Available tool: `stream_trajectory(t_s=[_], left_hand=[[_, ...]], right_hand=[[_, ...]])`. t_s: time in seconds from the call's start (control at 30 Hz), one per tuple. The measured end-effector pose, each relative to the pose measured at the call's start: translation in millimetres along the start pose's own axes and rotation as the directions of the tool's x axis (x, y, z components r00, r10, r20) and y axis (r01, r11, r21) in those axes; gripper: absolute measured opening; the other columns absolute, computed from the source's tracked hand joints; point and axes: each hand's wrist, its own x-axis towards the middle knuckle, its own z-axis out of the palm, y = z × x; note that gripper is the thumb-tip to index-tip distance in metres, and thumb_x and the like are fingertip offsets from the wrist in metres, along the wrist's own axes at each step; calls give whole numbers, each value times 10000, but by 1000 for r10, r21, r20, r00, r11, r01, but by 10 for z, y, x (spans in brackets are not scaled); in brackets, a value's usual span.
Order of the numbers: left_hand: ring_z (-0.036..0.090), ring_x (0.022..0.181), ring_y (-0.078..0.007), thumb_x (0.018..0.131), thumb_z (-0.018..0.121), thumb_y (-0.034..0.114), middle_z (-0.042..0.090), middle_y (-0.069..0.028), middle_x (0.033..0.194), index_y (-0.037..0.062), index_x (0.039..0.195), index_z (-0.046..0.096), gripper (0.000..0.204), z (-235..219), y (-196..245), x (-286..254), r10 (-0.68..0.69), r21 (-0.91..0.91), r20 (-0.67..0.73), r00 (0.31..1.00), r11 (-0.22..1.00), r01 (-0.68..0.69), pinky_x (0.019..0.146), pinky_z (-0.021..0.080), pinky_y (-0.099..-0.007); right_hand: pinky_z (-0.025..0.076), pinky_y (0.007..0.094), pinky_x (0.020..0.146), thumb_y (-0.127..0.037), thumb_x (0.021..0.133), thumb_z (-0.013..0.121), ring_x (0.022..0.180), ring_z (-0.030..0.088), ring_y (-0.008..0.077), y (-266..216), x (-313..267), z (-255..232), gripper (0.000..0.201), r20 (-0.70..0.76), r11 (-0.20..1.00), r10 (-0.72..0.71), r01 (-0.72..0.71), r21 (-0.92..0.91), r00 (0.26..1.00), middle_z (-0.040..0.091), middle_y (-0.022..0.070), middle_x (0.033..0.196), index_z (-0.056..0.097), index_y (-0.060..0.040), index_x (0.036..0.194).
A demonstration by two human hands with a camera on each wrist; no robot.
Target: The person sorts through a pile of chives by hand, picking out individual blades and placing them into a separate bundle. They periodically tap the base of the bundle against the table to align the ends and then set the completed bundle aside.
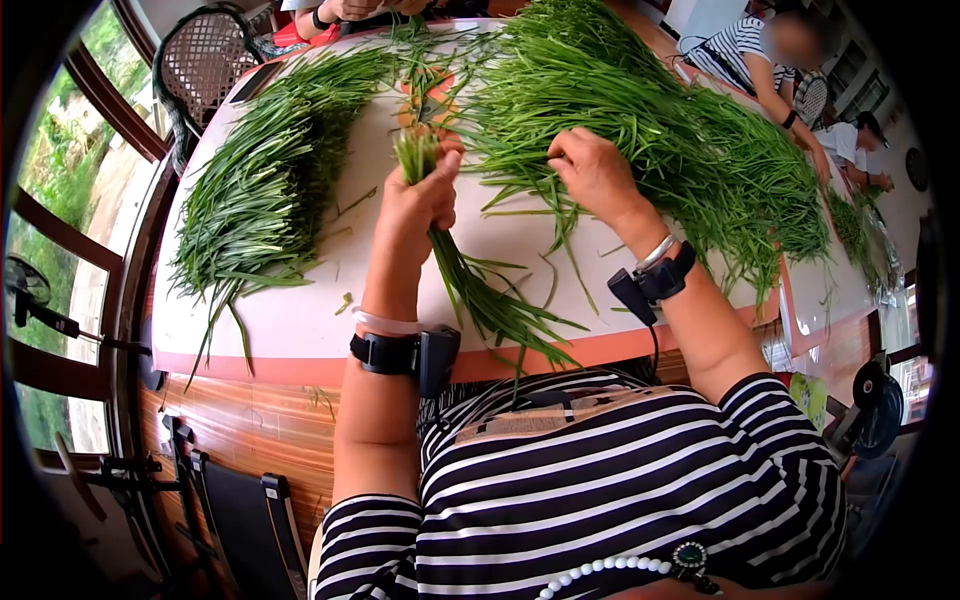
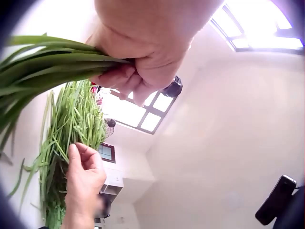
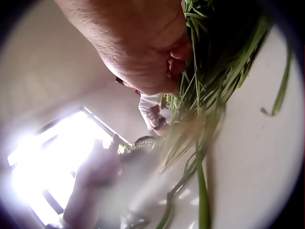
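My left hand grips a bunch of garlic chives just below its pale stem ends. Those ends point up toward the far side of the table; the long green leaves trail back toward my body. In the left wrist view, the leaves of the bunch fan out from the fist. My right hand is at the near edge of a big loose pile of garlic chives. Its thumb and forefinger tips meet beside the leaves; I cannot tell whether a blade is between them.
To the left lies a neater heap of garlic chives, stems aligned. Stray blades are scattered on the white tabletop with its pink border. A dark phone lies at the far left edge. Other people sit around the table, one directly opposite.
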Motion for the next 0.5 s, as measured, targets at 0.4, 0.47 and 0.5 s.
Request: stream_trajectory(t_s=[0.4,0.47,0.5], left_hand=[[300,469,-36,949,603,190,357,69,577,10,1054,643,213,-116,147,-34,39,-124,170,985,992,-17,426,265,-212],[308,466,-35,947,605,188,359,75,575,13,1042,649,204,-73,48,-3,-6,-40,125,992,999,12,424,271,-212],[312,465,-34,947,606,187,361,78,574,15,1036,652,199,-13,22,4,-26,3,101,995,1000,26,423,274,-212]], right_hand=[[498,427,619,-74,818,626,750,623,328,74,53,-155,9,-59,988,-122,115,-105,991,602,110,832,629,-66,819],[490,377,619,-65,807,649,708,614,301,2,98,-235,44,-94,993,-120,120,-8,988,613,117,797,642,-51,847],[486,352,618,-61,802,660,687,609,287,-39,122,-248,64,-114,991,-118,124,41,986,619,121,780,648,-43,862]])
